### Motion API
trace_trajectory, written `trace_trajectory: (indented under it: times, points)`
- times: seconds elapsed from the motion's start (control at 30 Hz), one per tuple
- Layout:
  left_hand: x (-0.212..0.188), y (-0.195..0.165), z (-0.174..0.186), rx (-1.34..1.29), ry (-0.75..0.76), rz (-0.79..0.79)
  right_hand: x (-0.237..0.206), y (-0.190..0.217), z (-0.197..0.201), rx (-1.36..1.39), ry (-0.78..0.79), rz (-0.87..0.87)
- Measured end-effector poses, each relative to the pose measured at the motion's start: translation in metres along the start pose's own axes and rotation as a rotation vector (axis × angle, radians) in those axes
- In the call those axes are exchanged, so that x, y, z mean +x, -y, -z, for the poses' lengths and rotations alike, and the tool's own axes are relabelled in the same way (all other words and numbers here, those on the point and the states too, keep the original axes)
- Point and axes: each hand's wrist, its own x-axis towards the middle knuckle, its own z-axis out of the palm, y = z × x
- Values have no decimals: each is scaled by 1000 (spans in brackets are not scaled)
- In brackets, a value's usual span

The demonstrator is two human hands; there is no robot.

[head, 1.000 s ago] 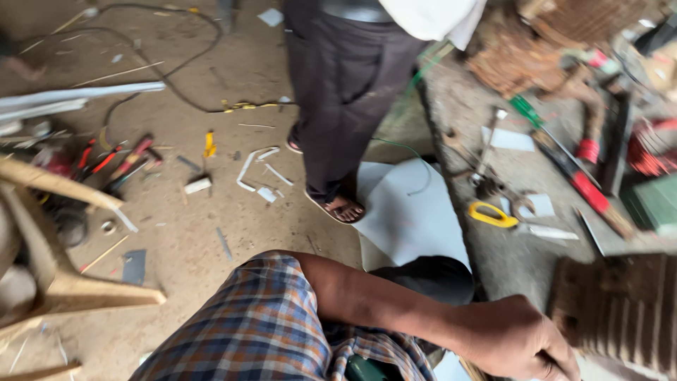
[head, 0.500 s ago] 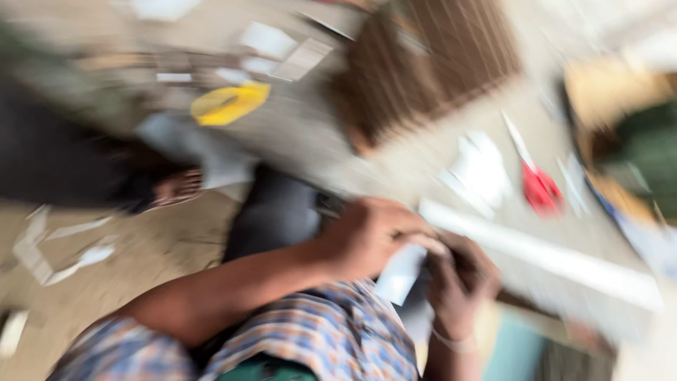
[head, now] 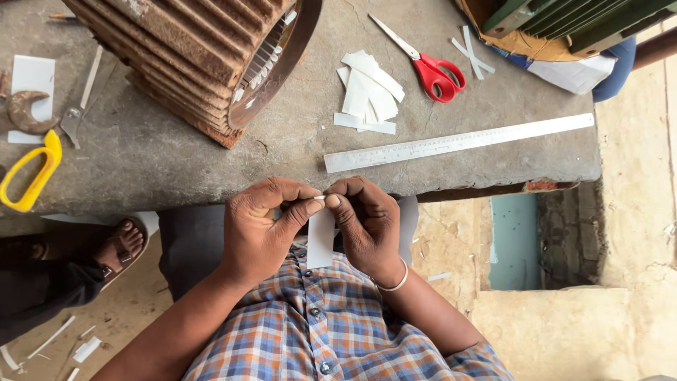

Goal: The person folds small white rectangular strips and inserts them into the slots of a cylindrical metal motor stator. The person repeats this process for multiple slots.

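View looking down at a person's two hands, held close together over their lap, just at the near edge of a grey concrete surface. Left hand and right hand both pinch the top edge of a small white paper strip betw. thumb and fingers; the strip hangs straight down in front of a blue and orange checked shirt.

On the surface, from left to right: a yellow-handled tool at the left edge, a big rusty ribbed motor housing lying on its side, a small heap of cut white paper strips, and red-handled scissors just right of the heap. A long metal ruler lies slantwise near the front edge — just beyond the hands, not touching them. A green ribbed casing sits at the top right corner.

Lower left, on the dusty floor — another person's foot in a sandal, w/ paper scraps nearby.
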Motion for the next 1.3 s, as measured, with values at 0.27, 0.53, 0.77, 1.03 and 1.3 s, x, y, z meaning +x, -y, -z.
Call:
trace_trajectory:
  times: [0.27, 0.53, 0.77, 1.03, 1.3]
  points:
    - [-3, 13, 7, -284, 96, 320, 1, -3, 11, 166, 116, -193]
    - [-4, 21, 9, -415, 150, 216, 3, -18, 17, 431, 181, -274]
    - [-3, 28, 7, -514, 156, 411, 2, -32, 22, 626, 284, -254]
    - [0, 31, 1, -584, 105, 432, 8, -44, 16, 718, 151, -368]
    - [-1, 35, -1, -557, 120, 433, 9, -45, 18, 798, 207, -357]
